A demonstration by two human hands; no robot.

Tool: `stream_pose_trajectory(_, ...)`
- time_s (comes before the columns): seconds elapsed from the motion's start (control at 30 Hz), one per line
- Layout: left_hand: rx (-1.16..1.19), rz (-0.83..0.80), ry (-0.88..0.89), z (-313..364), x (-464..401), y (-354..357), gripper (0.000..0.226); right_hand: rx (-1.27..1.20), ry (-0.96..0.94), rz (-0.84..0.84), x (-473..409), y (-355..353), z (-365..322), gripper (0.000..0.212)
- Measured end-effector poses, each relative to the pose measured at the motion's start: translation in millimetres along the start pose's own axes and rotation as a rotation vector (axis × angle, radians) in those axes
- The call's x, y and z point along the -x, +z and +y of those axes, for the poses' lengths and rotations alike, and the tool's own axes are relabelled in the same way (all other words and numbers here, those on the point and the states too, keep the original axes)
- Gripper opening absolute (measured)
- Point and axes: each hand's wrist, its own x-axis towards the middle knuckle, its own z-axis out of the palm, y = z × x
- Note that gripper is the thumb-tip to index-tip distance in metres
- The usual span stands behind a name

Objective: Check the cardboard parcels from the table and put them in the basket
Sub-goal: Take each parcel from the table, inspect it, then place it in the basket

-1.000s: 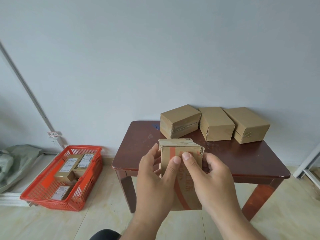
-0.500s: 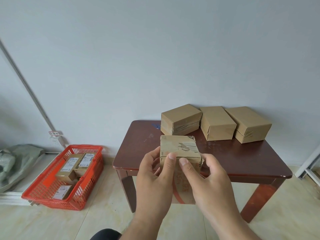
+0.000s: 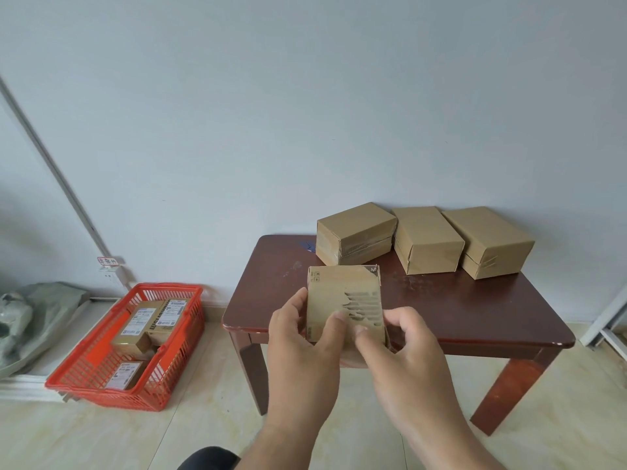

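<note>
Head view: the left hand (image 3: 298, 340) grips the small cardboard parcel (image 3: 342, 300) from its left side, fingers behind it and thumb curled across the front face; the right hand (image 3: 407, 347) pinches the lower right edge, thumb on the front, fingers curled round the side; the parcel is held upright in the air, just in front of the near edge of the desk (image 3: 475, 317), its front face showing a patch where the surface is torn away and the ribbed layer shows. It looks light and stiff, easy for two hands, though the torn paper may be weak; the sound edges and corners seem the best places to hold, not the damaged patch. Both forearms reach forward from below, wrists turned slightly inward, as if the box is being turned for inspection. Beyond, three larger taped parcels (image 3: 425, 239) sit in a row at the back of the desk, close together; on the floor to the left stands the red basket (image 3: 71, 385), with several labelled parcels (image 3: 135, 329) already inside.
</note>
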Motion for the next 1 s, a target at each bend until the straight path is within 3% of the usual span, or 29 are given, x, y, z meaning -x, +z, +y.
stream_pose_trajectory(0.23, -0.047, -0.025, 0.054, 1.7, 13.5, 3.7, 0.044, 0.089, -0.047, 0.112, -12.2, -5.2, -1.5, 0.027)
stream_pose_trajectory(0.57, 0.034, 0.078, 0.018, -0.6, -1.0, 1.8, 0.028, 0.104, -0.071, 0.034, -4.4, -4.9, 5.3, 0.032)
stream_pose_trajectory(0.73, 0.039, 0.031, 0.049, 1.5, 8.7, 4.7, 0.031, 0.108, -0.073, 0.102, -12.2, -5.7, 4.8, 0.022)
stream_pose_trajectory(1.0, -0.014, 0.038, 0.059, -3.0, 11.3, 7.3, 0.054, 0.134, -0.086, 0.164, -12.5, -7.0, 6.9, 0.031)
